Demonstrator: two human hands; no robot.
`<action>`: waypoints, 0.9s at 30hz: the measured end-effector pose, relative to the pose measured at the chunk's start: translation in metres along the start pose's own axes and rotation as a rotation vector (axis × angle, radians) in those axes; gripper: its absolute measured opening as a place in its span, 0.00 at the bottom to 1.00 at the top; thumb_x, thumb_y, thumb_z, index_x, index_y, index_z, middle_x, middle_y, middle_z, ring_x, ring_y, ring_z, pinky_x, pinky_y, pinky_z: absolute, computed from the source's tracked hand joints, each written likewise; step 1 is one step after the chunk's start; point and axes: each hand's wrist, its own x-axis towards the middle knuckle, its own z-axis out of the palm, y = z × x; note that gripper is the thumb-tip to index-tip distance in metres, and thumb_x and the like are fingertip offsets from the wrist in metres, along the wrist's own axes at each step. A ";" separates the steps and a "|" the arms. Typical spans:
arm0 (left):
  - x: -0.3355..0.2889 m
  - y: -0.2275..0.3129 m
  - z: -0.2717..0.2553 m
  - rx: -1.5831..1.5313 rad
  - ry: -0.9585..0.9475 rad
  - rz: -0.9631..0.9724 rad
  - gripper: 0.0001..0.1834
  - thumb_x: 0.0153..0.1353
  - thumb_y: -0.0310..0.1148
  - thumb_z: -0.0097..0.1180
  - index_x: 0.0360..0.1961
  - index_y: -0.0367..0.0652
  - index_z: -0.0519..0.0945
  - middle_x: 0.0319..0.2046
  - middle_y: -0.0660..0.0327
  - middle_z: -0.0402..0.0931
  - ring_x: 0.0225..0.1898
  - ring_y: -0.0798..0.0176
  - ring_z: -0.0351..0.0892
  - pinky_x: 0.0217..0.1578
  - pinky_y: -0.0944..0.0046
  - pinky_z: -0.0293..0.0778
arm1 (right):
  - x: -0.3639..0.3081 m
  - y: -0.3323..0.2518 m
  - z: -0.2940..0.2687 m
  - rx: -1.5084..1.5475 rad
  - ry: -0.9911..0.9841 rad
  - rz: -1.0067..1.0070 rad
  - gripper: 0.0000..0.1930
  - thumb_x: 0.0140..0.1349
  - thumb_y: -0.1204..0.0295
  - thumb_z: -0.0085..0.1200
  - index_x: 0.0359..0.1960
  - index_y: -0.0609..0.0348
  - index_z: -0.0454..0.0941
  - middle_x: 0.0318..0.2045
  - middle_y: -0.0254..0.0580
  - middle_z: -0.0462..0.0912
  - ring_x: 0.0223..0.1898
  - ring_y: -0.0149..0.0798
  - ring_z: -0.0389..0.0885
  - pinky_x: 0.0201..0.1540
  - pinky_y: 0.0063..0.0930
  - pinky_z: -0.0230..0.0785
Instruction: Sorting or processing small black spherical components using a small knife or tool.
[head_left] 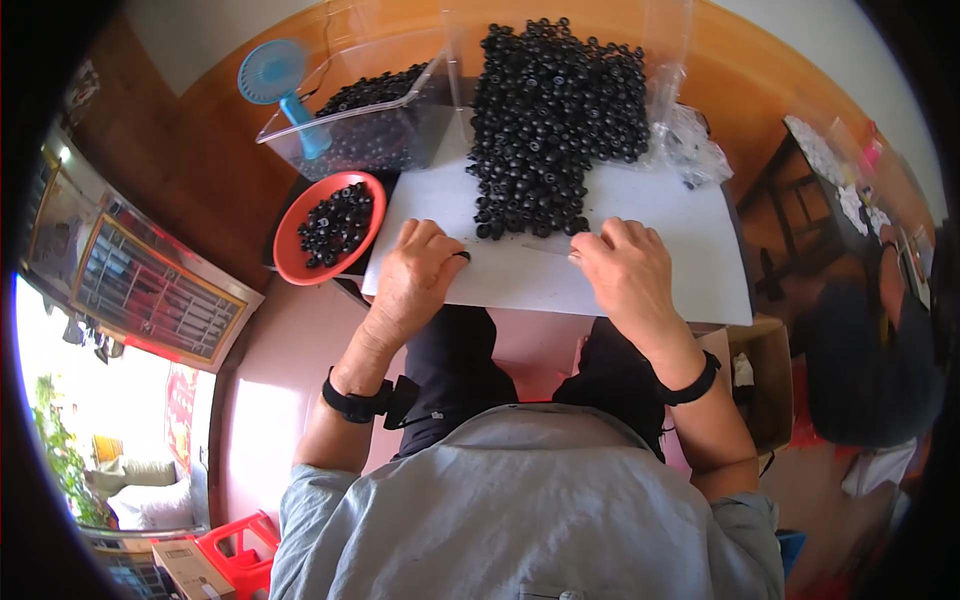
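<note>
Over the white tabletop [500, 285], near its front edge, my left hand [412, 272] is closed, with a small black part [462, 256] pinched at its thumb and fingertip. My right hand [632, 268] is also closed, to the right, gripping a thin pale strip-like tool [548, 248] whose exact kind I cannot make out. Its far end points left, toward the other hand, and the two hands are apart. Just beyond them spreads a big pile of small round black parts [545, 130], several showing a hole.
An orange bowl [283, 235] with black parts stands left of the table. Behind it are a clear plastic bin [400, 140] of the same parts and a blue handheld fan [275, 75]. A clear bag [695, 145] lies right. Another person [870, 360] sits at the far right.
</note>
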 end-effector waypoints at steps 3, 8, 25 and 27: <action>0.005 -0.006 0.002 -0.083 -0.018 0.017 0.05 0.54 0.25 0.64 0.32 0.37 0.83 0.32 0.52 0.75 0.38 0.46 0.74 0.40 0.53 0.73 | -0.011 0.002 0.009 0.008 -0.038 0.014 0.03 0.61 0.68 0.58 0.32 0.50 0.80 0.32 0.40 0.76 0.38 0.46 0.78 0.41 0.43 0.68; 0.007 -0.003 0.007 -0.183 -0.086 -0.298 0.06 0.57 0.23 0.60 0.36 0.38 0.83 0.34 0.61 0.72 0.38 0.64 0.76 0.37 0.64 0.73 | -0.022 0.009 0.041 0.159 0.098 0.072 0.06 0.58 0.66 0.54 0.31 0.53 0.80 0.33 0.44 0.77 0.45 0.50 0.77 0.50 0.50 0.69; 0.002 -0.036 0.008 0.050 -0.158 0.034 0.10 0.65 0.22 0.52 0.46 0.32 0.81 0.37 0.53 0.75 0.41 0.51 0.76 0.42 0.53 0.71 | -0.030 0.000 0.036 -0.022 0.119 0.077 0.10 0.56 0.64 0.57 0.26 0.56 0.82 0.32 0.41 0.80 0.43 0.45 0.75 0.41 0.37 0.66; 0.001 -0.038 0.001 0.043 -0.189 -0.003 0.10 0.65 0.22 0.52 0.45 0.32 0.81 0.38 0.53 0.75 0.41 0.51 0.76 0.42 0.52 0.71 | -0.028 -0.001 0.038 -0.018 0.125 0.083 0.10 0.56 0.64 0.57 0.26 0.56 0.82 0.32 0.41 0.80 0.43 0.45 0.75 0.41 0.37 0.66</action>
